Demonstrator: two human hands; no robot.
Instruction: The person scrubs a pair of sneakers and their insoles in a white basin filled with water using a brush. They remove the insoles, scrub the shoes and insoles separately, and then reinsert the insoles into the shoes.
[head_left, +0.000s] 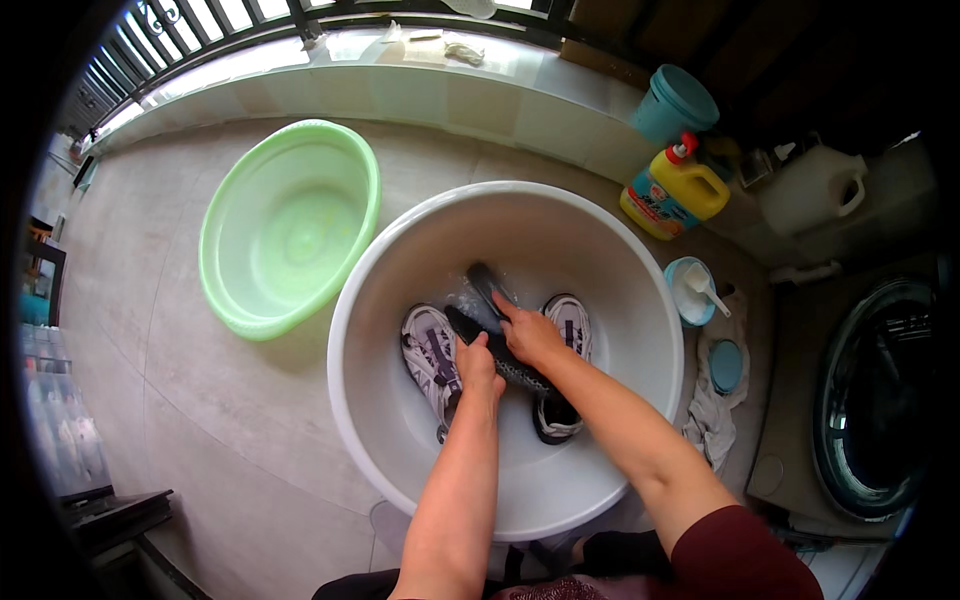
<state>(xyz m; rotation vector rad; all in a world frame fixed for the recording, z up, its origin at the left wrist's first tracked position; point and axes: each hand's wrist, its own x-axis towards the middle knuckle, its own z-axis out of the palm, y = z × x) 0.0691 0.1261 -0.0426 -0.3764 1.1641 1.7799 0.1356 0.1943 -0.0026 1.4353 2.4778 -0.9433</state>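
My left hand (478, 366) grips a dark shoe (517, 373) over the middle of a large white plastic tub (645, 330). Just above it, my right hand (531, 335) is closed round a dark brush (489, 283), whose bristles cannot be made out. White flecks of suds or powder lie about the brush. Inside the tub, a pale sneaker with dark straps (431, 349) rests on the left and a similar sneaker (571, 326) on the right, partly hidden by my right hand and forearm.
A green plastic basin (300, 225) sits on the floor at upper left. To the right stand a yellow pump bottle (671, 195), a blue bucket (675, 105), a tub of white powder with a scoop (688, 292), a blue lid (726, 366) on a cloth (711, 424), and a front-loading washing machine (784, 420).
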